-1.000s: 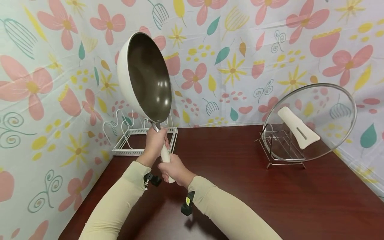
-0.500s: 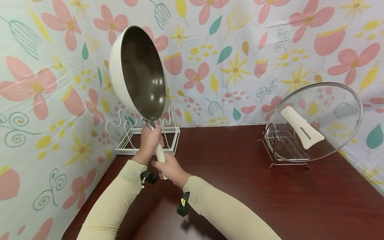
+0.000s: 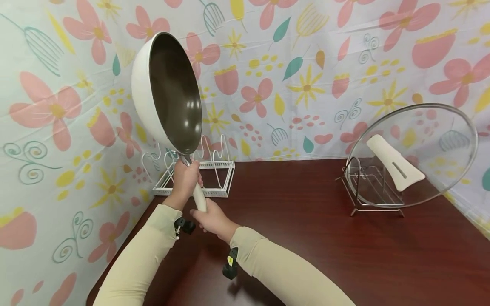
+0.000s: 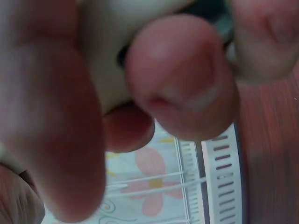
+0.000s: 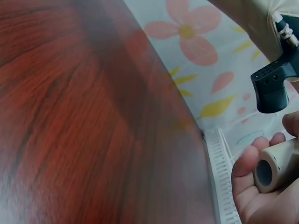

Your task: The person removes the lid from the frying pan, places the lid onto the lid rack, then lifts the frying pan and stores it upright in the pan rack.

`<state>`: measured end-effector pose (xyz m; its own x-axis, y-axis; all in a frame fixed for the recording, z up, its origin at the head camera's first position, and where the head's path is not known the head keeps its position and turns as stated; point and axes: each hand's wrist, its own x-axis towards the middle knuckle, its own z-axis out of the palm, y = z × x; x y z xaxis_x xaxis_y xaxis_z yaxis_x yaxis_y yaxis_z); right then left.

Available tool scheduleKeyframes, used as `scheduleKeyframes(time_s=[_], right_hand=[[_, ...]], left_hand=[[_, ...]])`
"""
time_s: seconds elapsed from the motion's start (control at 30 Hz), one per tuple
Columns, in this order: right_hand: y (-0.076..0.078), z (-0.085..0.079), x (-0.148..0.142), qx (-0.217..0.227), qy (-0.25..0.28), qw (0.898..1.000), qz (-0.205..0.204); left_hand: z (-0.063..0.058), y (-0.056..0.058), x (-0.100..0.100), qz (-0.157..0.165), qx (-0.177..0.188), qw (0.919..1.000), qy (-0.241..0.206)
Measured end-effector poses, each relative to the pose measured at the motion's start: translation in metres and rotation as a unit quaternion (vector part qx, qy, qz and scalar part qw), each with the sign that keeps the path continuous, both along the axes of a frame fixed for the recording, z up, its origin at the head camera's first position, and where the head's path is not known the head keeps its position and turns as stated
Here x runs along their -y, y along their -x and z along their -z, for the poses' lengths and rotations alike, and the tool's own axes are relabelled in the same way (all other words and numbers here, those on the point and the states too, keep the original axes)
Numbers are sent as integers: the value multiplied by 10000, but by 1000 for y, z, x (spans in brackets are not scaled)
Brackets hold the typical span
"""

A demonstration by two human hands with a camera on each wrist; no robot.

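A deep wok (image 3: 172,97), white outside and dark brown inside, is held up on edge in the head view, its opening facing right. My left hand (image 3: 185,180) grips the cream handle (image 3: 199,199) close to the metal neck. Lower down, my right hand (image 3: 214,219) holds the same handle near its end. The right wrist view shows the hollow handle end (image 5: 279,165) within the curled right fingers (image 5: 245,168). Behind the left hand stands a white wire rack (image 3: 214,192), partly hidden by wok and hands; the left wrist view shows its slotted rim (image 4: 223,182).
On the right, a large glass lid (image 3: 436,178) with a cream handle (image 3: 396,163) leans in a small metal stand (image 3: 377,207). Flowered cloth (image 3: 329,55) covers the walls behind and left of the dark red table (image 3: 306,238).
The wok and both hands have moved left, and the wok has risen slightly. The head view has turned a little left, so the rack and lid appear farther right. Both grips stay on the handle.
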<state>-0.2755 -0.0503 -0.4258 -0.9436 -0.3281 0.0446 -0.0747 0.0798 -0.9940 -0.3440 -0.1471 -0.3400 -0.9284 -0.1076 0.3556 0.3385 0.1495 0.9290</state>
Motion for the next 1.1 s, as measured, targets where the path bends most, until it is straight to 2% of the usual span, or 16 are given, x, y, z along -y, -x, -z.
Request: scheduleKeyframes(time_s=[0.2, 0.4, 0.6, 0.9, 1.1], right_hand=[[-4, 1, 6, 31, -6, 9999, -148], [-6, 3, 9, 168, 42, 9992, -366], [-9, 7, 15, 192, 52, 9985, -501], [-18, 13, 17, 306, -159, 9958, -845], [-21, 15, 18, 403, -85, 9948, -928]], left_hand=[[4, -1, 9, -211, -223, 9991, 284], [8, -2, 15, -194, -8, 9997, 135], [13, -1, 23, -333, 155, 9988, 339], [23, 0, 37, -189, -29, 9966, 797], [28, 2, 42, -107, 147, 9967, 791]])
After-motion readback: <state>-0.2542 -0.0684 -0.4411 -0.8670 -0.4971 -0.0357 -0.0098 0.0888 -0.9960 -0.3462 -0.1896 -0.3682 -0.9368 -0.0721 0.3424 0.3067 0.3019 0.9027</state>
